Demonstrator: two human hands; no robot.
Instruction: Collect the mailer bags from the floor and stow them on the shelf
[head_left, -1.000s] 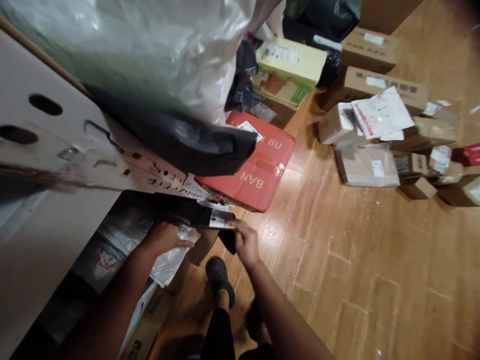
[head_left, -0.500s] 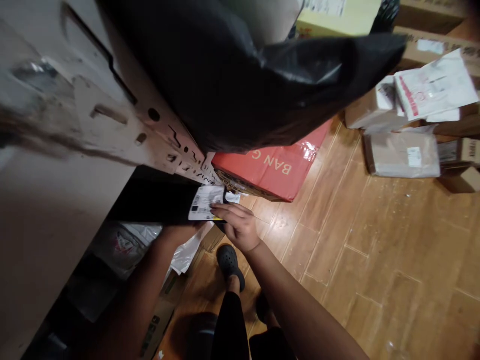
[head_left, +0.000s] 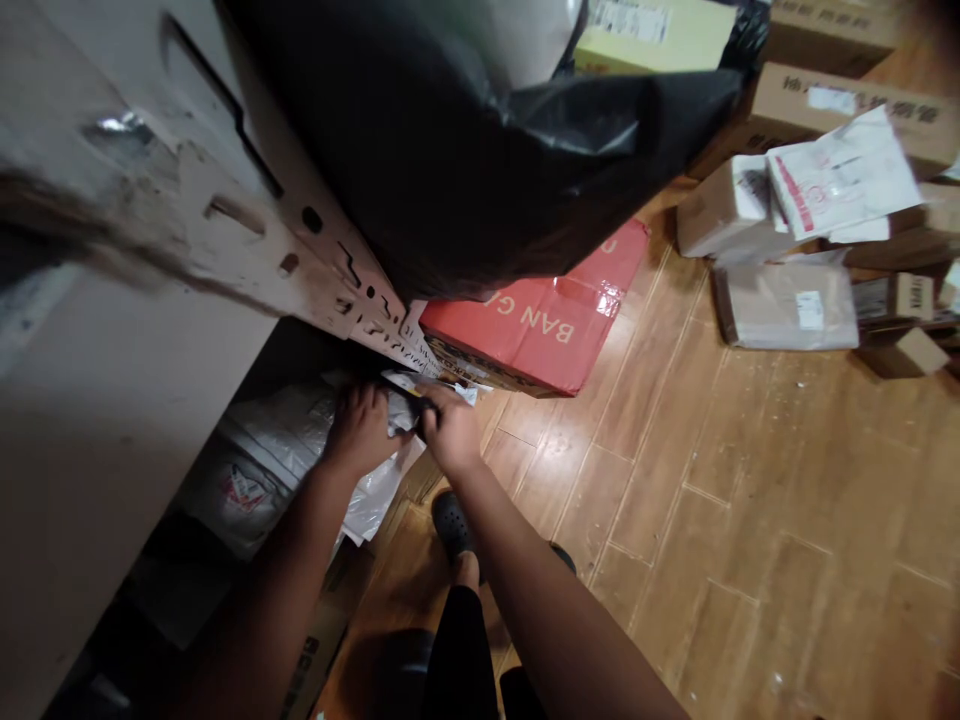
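Note:
My left hand and my right hand are close together under the edge of a perforated shelf rail. Both grip a small dark parcel with a white label, which is mostly hidden between my fingers. It sits over white plastic mailer bags on the lower shelf. A big black plastic bag bulges off the shelf just above my hands. A red box lies on the floor right behind them.
Cardboard boxes and a white mailer are piled on the wooden floor at the right. A yellow-green box stands at the top. My black shoe is below my hands. Another box leans at the shelf's foot.
The labelled parcel has gone lower and deeper under the shelf rail, its label now mostly covered. My left hand came forward into view and both hands closed together on it.

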